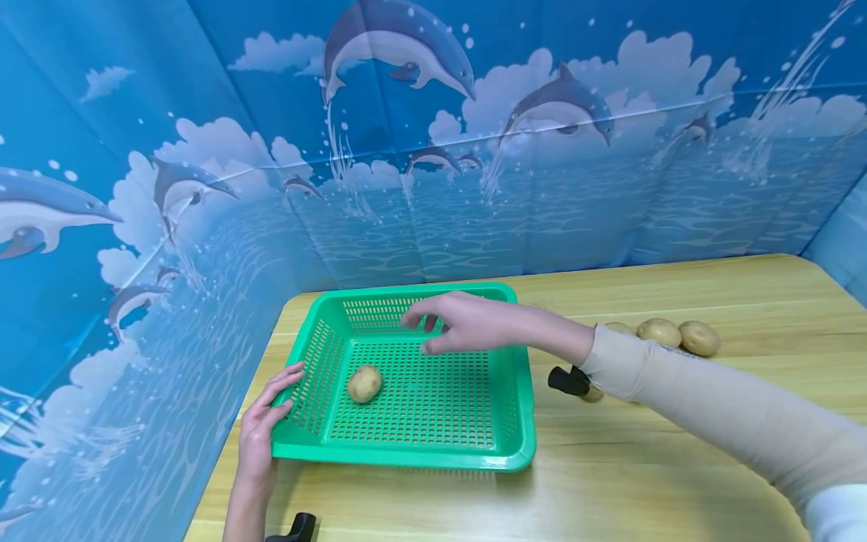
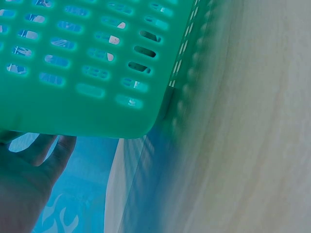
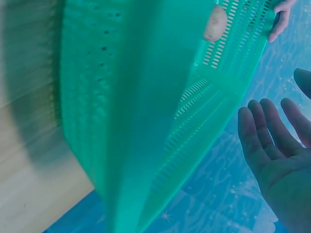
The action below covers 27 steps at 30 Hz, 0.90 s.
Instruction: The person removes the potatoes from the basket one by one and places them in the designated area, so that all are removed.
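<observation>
A green plastic basket (image 1: 406, 455) with slotted walls stands on the table, holding one potato (image 1: 364, 384) in its left part. At the basket's left side, my left hand (image 1: 260, 421) holds the rim, with its fingertips over the edge. The left wrist view has that hand (image 2: 29, 174) below the basket's wall, the fingers partly hidden by it. Over the basket's right half hovers my right hand (image 1: 467, 322), its fingers loosely bent and nothing between them. In the right wrist view this hand (image 3: 282, 165) is spread with an empty palm.
Several potatoes (image 1: 699, 339) lie on the table (image 1: 765, 301) to the right, some partly hidden by the right sleeve (image 1: 718, 406). A dolphin-printed curtain (image 1: 433, 218) hangs behind and left of the table. Black wrist devices (image 1: 569, 381) sit at both wrists.
</observation>
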Each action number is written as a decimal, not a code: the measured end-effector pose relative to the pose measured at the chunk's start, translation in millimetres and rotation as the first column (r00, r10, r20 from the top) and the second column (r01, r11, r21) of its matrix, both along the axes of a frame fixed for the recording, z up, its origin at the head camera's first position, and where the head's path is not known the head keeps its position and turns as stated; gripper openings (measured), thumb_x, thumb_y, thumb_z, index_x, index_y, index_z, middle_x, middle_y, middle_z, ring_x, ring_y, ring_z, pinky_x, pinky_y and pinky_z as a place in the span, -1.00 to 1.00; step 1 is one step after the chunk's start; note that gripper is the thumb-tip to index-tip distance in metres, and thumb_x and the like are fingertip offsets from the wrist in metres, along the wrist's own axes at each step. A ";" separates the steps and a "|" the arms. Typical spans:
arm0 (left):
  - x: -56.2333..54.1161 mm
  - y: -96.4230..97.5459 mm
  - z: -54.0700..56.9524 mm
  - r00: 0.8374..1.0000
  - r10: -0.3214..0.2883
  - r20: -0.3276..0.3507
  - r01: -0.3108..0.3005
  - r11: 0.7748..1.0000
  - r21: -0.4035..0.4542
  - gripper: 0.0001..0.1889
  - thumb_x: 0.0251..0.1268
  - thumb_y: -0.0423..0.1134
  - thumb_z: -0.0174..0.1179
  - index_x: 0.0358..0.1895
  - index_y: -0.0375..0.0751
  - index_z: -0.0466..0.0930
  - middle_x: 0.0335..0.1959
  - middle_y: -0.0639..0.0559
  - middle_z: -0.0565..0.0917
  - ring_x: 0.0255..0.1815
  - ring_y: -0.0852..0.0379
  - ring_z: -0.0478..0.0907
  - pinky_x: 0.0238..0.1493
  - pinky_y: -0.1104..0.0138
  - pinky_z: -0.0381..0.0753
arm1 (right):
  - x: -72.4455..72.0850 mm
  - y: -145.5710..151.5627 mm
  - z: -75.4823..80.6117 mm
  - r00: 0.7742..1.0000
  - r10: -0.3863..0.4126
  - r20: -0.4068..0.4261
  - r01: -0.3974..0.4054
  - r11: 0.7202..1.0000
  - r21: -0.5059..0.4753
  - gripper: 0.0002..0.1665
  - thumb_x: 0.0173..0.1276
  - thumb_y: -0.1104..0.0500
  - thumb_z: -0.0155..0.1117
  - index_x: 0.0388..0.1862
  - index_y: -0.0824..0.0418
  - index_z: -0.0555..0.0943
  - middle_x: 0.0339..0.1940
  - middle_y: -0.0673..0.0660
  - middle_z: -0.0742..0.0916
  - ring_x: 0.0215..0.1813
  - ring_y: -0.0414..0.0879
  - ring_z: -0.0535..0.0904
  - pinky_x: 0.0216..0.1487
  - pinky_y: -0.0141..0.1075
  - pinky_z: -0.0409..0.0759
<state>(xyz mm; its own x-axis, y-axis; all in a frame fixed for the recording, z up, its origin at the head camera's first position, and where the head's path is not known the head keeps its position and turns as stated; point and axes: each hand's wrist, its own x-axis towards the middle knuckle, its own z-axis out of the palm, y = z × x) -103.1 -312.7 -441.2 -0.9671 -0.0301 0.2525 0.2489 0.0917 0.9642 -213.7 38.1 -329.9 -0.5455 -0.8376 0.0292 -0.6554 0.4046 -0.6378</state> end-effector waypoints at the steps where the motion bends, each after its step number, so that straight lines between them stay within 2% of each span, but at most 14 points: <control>1: -0.1 0.2 -0.3 1.000 0.000 -0.001 0.000 1.000 0.000 -0.61 0.50 -0.48 -0.18 0.29 -0.55 0.38 0.42 -0.15 0.36 0.53 0.07 0.06 0.39 0.38 0.12 | -1.7 -2.9 0.2 1.000 -0.003 0.011 0.003 1.000 0.002 -0.50 0.41 0.10 0.28 0.31 0.06 0.50 0.24 -0.06 0.58 0.11 -0.22 0.55 0.05 -0.32 0.53; 10: -1.0 -0.5 -1.1 1.000 -0.011 -0.010 0.011 1.000 -0.003 -0.61 0.51 -0.47 -0.18 0.29 -0.56 0.37 0.42 -0.16 0.36 0.52 0.06 0.07 0.39 0.39 0.12 | -12.8 -29.6 0.8 0.999 0.012 0.053 -0.012 1.000 0.003 -0.51 0.41 0.14 0.27 0.30 0.09 0.50 0.24 -0.01 0.59 0.10 -0.16 0.57 0.02 -0.34 0.54; 15: -1.8 -2.3 -2.7 1.000 -0.010 -0.023 0.010 1.000 0.000 -0.61 0.51 -0.47 -0.19 0.29 -0.55 0.38 0.41 -0.15 0.36 0.52 0.06 0.09 0.39 0.40 0.13 | -16.2 -45.0 0.4 0.998 0.018 0.066 -0.017 1.000 -0.020 -0.53 0.41 0.16 0.28 0.28 0.07 0.51 0.23 -0.04 0.59 0.04 -0.27 0.57 0.00 -0.37 0.54; 27: -1.7 -3.3 -2.7 1.000 -0.012 -0.029 0.012 1.000 -0.008 -0.60 0.48 -0.49 -0.19 0.28 -0.54 0.39 0.41 -0.16 0.37 0.52 0.04 0.10 0.42 0.38 0.09 | -19.0 -77.6 -18.9 0.995 0.034 0.091 -0.025 0.995 -0.097 -0.54 0.40 0.20 0.26 0.27 0.15 0.53 0.19 0.03 0.63 0.00 -0.28 0.59 0.02 -0.41 0.53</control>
<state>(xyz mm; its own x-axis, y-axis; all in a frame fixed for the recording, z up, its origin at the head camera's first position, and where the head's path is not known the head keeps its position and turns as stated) -104.8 -316.1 -443.9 -0.9598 -0.0161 0.2804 0.2776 0.0959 0.9559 -232.7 -39.5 -348.8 -0.5249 -0.8491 0.0600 -0.6023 0.3207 -0.7310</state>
